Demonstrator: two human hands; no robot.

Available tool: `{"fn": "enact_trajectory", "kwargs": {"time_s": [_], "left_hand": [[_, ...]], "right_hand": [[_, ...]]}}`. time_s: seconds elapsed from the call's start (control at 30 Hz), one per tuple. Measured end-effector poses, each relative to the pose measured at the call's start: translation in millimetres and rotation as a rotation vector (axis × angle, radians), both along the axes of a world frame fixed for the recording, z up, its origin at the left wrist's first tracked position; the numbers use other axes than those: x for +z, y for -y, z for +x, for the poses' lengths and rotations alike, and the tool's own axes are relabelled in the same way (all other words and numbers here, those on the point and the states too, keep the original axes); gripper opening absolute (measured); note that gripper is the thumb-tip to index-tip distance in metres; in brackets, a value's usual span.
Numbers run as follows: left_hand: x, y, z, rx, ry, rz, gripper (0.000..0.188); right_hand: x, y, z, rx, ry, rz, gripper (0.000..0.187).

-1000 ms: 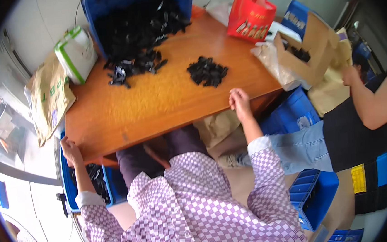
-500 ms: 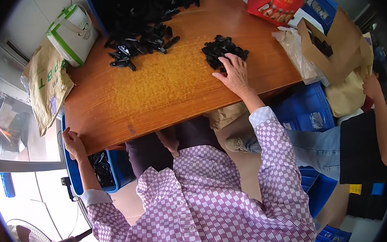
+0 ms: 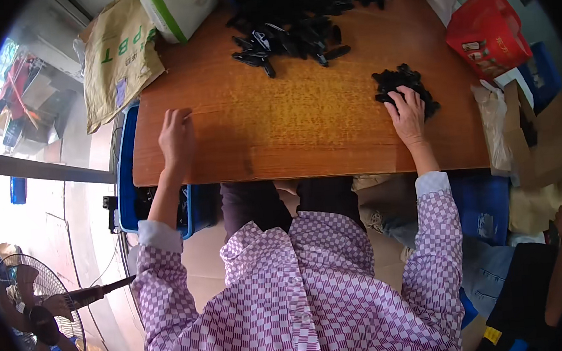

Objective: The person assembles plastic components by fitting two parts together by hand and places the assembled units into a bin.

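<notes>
My right hand (image 3: 410, 116) rests on the near side of a small heap of black plastic pieces (image 3: 397, 79) at the right of the wooden table (image 3: 279, 149). Its fingers are bent and slightly apart, touching the heap, and no piece shows clearly held. Over the table's left part, my left hand (image 3: 176, 141) is raised with its fingers pointing away from me, loosely bent and a little blurred. Nothing can be made out in it. Farther back lies a larger spread of long black plastic pieces (image 3: 303, 38), some with shiny faces.
A blue bin (image 3: 126, 181) with dark contents stands below the table's left edge. Bags (image 3: 120, 63) line the far left; a red bag (image 3: 487, 30) and a cardboard box (image 3: 539, 145) are at the right. A fan (image 3: 41, 320) stands lower left. Another person's arm (image 3: 559, 272) shows at right.
My left hand has moved from the table's left edge by the blue bin to above the tabletop. My right hand has settled further onto the small heap. The whole view has shifted and turned.
</notes>
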State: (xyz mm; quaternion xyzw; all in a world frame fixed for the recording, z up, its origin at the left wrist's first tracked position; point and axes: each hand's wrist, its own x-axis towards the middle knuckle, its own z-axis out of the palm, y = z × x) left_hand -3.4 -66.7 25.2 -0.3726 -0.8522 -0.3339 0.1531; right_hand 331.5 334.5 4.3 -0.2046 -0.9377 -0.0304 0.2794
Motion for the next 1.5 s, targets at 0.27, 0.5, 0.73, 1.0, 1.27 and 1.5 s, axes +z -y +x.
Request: {"fn": "enact_trajectory", "kwargs": {"time_s": [0.27, 0.5, 0.73, 1.0, 1.27, 1.5], "left_hand": [[-2.6, -130.3, -46.2, -0.157, -0.142, -0.146, 0.024], [-17.4, -131.6, -65.6, -0.28, -0.014, -0.258, 0.035], [-22.3, -131.8, -44.2, -0.384, -0.107, -0.033, 0.033], [-14.9, -111.6, -14.4, -0.494, -0.125, -0.17, 0.029], [-8.0, -94.9, 79.0, -0.558, 0.003, -0.223, 0.025], [-4.6, -92.9, 103.1, -0.539, 0.133, -0.128, 0.026]], "right_hand": [[9.9, 8.9, -26.3, -0.047, 0.064, 0.009, 0.031], [12.5, 7.4, -22.7, -0.091, 0.145, -0.004, 0.027], [28.2, 22.1, -27.3, -0.087, 0.023, 0.098, 0.023], [32.9, 71.3, -52.0, 0.05, -0.014, -0.667, 0.021], [52.0, 93.4, -73.6, 0.452, 0.369, -0.114, 0.018], [49.1, 118.6, -72.6, 0.335, 0.064, -0.922, 0.02]]}}
